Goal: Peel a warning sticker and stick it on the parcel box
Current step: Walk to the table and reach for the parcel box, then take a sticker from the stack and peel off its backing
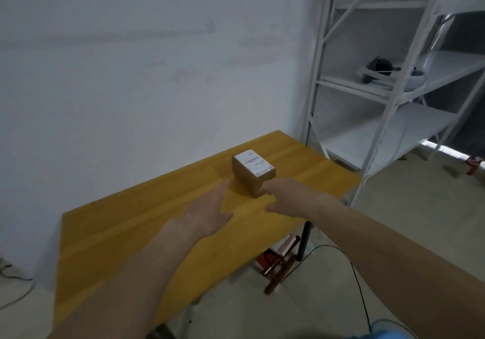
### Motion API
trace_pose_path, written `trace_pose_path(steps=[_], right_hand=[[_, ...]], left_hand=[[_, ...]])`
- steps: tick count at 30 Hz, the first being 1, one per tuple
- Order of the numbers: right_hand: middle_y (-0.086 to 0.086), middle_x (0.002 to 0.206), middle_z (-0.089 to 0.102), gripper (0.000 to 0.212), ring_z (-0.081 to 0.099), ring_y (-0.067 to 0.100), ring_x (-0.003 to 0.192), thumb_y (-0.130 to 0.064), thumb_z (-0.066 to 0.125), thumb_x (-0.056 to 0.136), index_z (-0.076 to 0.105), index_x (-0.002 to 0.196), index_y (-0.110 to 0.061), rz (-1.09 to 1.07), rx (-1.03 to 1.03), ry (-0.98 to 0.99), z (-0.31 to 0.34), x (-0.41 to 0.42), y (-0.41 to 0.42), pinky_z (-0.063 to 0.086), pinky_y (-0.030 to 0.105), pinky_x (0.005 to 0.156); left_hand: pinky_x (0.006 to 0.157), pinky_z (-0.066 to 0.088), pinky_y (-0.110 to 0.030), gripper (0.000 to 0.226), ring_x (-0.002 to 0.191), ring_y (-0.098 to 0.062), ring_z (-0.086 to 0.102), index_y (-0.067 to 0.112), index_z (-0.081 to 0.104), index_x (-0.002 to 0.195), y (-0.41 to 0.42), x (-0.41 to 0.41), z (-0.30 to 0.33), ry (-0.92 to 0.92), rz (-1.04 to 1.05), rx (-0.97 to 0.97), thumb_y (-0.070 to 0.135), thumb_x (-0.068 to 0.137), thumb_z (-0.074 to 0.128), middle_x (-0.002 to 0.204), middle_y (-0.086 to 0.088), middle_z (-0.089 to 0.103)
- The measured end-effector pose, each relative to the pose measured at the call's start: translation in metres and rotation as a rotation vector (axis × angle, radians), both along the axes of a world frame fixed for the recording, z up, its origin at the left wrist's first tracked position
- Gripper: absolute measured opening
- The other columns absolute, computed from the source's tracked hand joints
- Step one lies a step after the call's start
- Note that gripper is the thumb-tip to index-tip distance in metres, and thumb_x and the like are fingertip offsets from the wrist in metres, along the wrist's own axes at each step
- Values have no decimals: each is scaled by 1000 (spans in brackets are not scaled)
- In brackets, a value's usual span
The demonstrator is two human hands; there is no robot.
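Parcel box (253, 174): ahead of both hands, long axis running away.
Right grip (286, 196): nearer, touching its corner, open, empty.
Left grip (210, 212): open, empty.

Dim, soft-blurred — wide-angle edge warp

Bare storeroom: white metal shelving (388, 81), plain wall (131, 63), wooden table (136, 223), labelled parcel box (252, 173).

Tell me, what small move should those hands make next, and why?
Probably close both around the parcel box. The left hand and right hand are open and empty on either side of it, and no warning sticker is in sight on the table.
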State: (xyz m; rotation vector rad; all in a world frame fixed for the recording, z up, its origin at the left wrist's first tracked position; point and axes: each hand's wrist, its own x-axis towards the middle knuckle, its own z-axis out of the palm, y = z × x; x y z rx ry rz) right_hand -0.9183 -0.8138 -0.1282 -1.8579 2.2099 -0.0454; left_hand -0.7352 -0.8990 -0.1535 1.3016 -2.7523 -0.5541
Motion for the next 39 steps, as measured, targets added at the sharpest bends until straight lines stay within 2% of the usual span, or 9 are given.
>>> trace_pose_path(steps=[3,6,9,15,22,28,32,35,39], right_hand=[[3,134,54,43,51,24,118,-30,61,85,51,126,-22,17,-38,13,-2,-23,-45,48,34,83],[2,131,55,40,52,23,116,-29,59,85,52,124,-22,26,-58,-2,-11,-42,-78,41,29,73],[1,133,54,46,52,23,116,-30,60,84,50,128,-23,16,-12,-29,-25,-60,-103,41,28,76],[2,142,46,53,45,23,126,-29,61,86,43,136,-21,19,46,-67,-33,-93,-159,42,34,93],[1,143,45,51,45,24,127,-30,62,86,45,135,-24,158,51,-89,-51,-139,-233,43,36,93],[6,134,53,42,48,26,122,-31,60,88,51,127,-17,334,96,-18,-67,-166,-266,45,39,91],[5,129,55,39,49,25,118,-31,59,88,53,124,-18,388,118,-88,-79,-167,-271,43,35,85],[4,130,55,41,48,23,120,-30,59,89,51,128,-22,404,90,-154,-87,-168,-264,42,34,89],[3,127,56,43,49,19,118,-30,59,89,51,130,-20,429,97,-210,-109,-167,-245,44,33,94]], left_hand=[[95,46,-37,82,118,-25,54,30,0,148,-43,-23,-2,-17,9,-6,38,89,57,143,-3,46],[93,47,-38,82,115,-26,55,31,-1,147,-77,-46,-8,-25,26,10,38,88,56,141,-4,47],[89,48,-34,76,113,-25,57,31,8,147,-97,-67,-18,-52,8,62,37,89,56,143,-2,45],[102,40,-33,54,129,-21,44,24,38,139,-145,-87,-47,-157,15,95,41,90,52,143,-1,45],[100,37,-32,51,130,-21,42,24,40,137,-195,-118,-61,-237,175,118,44,91,50,144,-1,43],[105,35,-33,48,132,-22,40,23,41,137,-204,-149,-69,-200,289,152,39,93,49,147,-2,40],[102,37,-33,45,130,-21,42,27,42,136,-195,-156,-73,-129,327,155,36,93,49,145,0,42],[96,39,-30,41,123,-20,49,28,47,132,-186,-157,-82,-15,348,115,34,91,52,137,1,51],[97,37,-30,39,120,-23,52,25,54,128,-161,-161,-108,110,353,146,32,89,57,132,0,56]])
